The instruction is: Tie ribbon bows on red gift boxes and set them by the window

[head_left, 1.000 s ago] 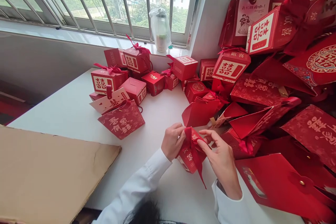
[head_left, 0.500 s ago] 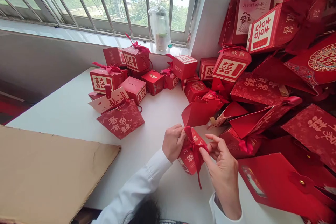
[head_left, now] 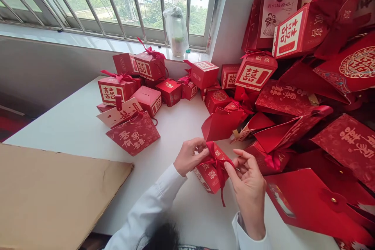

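Note:
A small red gift box (head_left: pixel 206 174) with pale printed characters sits on the white table in front of me. Around its top runs a red ribbon (head_left: pixel 219 166) tied in a bow, one tail hanging down the near side. My left hand (head_left: pixel 189 157) is at the box's left, thumb and fingers closed on the ribbon's left loop. At the right, my right hand (head_left: pixel 247 181) pinches the other loop between thumb and forefinger, the remaining fingers curled loosely. The box's underside is hidden.
Red gift boxes (head_left: pixel 117 88) stand along the table's back. A large heap of red boxes and bags (head_left: pixel 319 203) fills the right side. A cardboard sheet (head_left: pixel 58 191) lies at front left. On the windowsill is a bagged cup (head_left: pixel 177 37).
My left hand has shifted slightly left, off the side of the box, uncovering more of its left face. The right hand keeps its pinch on the ribbon.

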Available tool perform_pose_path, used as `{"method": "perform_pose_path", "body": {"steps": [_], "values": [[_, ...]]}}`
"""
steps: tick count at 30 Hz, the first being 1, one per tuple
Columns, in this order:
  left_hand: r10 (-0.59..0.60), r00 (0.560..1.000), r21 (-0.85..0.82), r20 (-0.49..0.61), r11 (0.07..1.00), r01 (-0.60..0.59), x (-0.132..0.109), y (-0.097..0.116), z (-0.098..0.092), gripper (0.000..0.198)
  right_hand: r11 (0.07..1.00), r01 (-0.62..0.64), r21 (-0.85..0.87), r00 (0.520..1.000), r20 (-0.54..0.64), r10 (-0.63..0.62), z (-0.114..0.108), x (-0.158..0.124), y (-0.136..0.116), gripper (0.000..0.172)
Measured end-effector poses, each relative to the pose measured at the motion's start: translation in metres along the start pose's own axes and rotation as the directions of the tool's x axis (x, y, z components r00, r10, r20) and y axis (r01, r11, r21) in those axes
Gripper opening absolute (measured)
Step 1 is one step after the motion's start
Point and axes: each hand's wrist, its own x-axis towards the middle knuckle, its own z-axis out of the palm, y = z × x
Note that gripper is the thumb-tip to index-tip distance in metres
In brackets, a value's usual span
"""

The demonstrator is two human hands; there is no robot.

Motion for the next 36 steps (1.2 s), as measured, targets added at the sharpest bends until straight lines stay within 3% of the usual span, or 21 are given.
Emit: {"method": "perform_pose_path", "body": {"steps": [2, 6, 10, 15, 18, 22, 25, 29, 34, 36], "values": [[0.013, 0.999, -0.022, 0.046, 1.000, -0.012, -0.004, 0.002, -0.011, 0.013, 1.000, -0.005, 0.010, 1.000, 0.004, 0.005, 0.000, 0.001, 0.000, 0.039], [0.186, 0.979, 0.080, -0.079, 0.980, -0.180, -0.018, 0.010, -0.025, 0.016, 1.000, -0.010, 0.007, 1.000, 0.013, 0.010, -0.001, 0.002, -0.003, 0.040], [0.328, 0.945, 0.289, 0.015, 0.903, -0.318, -0.031, 0.016, -0.013, 0.017, 1.000, -0.013, -0.015, 1.000, 0.022, 0.014, 0.000, 0.001, -0.005, 0.039], [0.388, 0.921, 0.437, -0.015, 0.831, -0.343, -0.030, 0.016, 0.005, 0.008, 1.000, -0.027, -0.002, 0.999, 0.038, 0.027, 0.000, 0.001, -0.007, 0.037], [0.527, 0.847, 0.515, 0.061, 0.711, -0.479, -0.027, 0.016, 0.003, 0.012, 0.999, -0.035, 0.020, 0.999, 0.033, 0.034, -0.002, 0.003, -0.006, 0.036], [0.727, 0.678, 0.582, 0.107, 0.507, -0.636, -0.024, 0.012, -0.005, 0.019, 0.989, -0.055, 0.138, 0.997, 0.064, 0.046, -0.007, 0.010, -0.001, 0.037], [0.776, 0.619, 0.580, 0.119, 0.452, -0.677, -0.023, 0.009, -0.007, 0.018, 0.983, -0.076, 0.164, 0.994, 0.087, 0.062, -0.009, 0.014, 0.001, 0.036], [0.767, 0.632, 0.578, 0.113, 0.467, -0.669, -0.024, 0.003, -0.007, 0.019, 0.987, -0.087, 0.134, 0.992, 0.098, 0.074, -0.008, 0.014, 0.002, 0.033], [0.676, 0.734, 0.431, -0.063, 0.682, -0.591, -0.028, -0.004, -0.009, 0.028, 0.975, -0.108, 0.197, 0.982, 0.172, 0.074, -0.012, 0.014, 0.001, 0.031], [0.630, 0.774, 0.365, -0.060, 0.736, -0.570, -0.029, -0.005, -0.010, 0.027, 0.970, -0.104, 0.222, 0.967, 0.252, 0.046, -0.015, 0.015, -0.001, 0.030]]}}
